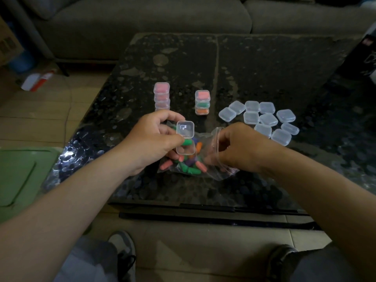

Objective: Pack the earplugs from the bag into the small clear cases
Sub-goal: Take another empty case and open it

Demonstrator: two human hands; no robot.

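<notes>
My left hand (154, 137) holds a small clear case (185, 139) with its lid flipped open, above the clear zip bag (205, 157). A green earplug sits at the case's hinge by my thumb. The bag lies on the dark table (264, 68) and holds several pink, green, orange and purple earplugs (183, 165). My right hand (238, 147) pinches the bag's open mouth, fingers curled into the plastic. Two stacks of filled cases (161, 96) (202, 102) stand behind the bag. Several empty closed cases (262, 119) lie to the right.
A grey sofa (162, 21) runs behind the table. A green lid or bin (18, 176) is at the lower left beside the table. A dark box (362, 55) stands at the far right. My shoes and knees show below the table's front edge.
</notes>
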